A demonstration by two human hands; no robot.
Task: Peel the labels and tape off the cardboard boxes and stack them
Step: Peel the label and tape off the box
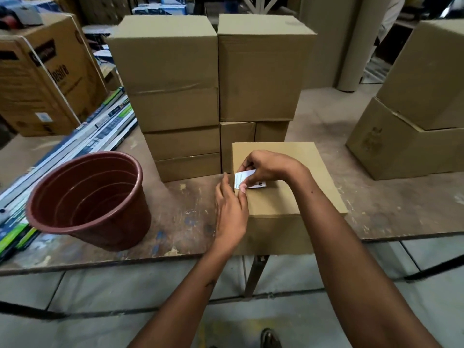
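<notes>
Two hands at work on one cardboard box (296, 197), lower centre of the frame, near the front edge of a worn wooden table (175, 217). Right hand (268, 167) over the box top, fingers curled and pinching a white label (247, 180), its left part lifted off the cardboard. Left hand (231, 209) against the box's left side, fingers fairly straight and close together, one fingertip pressed on the label's lower left corner. Behind, at upper centre, two stacks of plain boxes (200, 96), touching side by side. At lower left, a brown plastic bucket (90, 199) tilted toward the camera. At right edge, more stacked boxes (411, 136). At upper left, a printed carton (45, 79) beside long flat packages (75, 151).
</notes>
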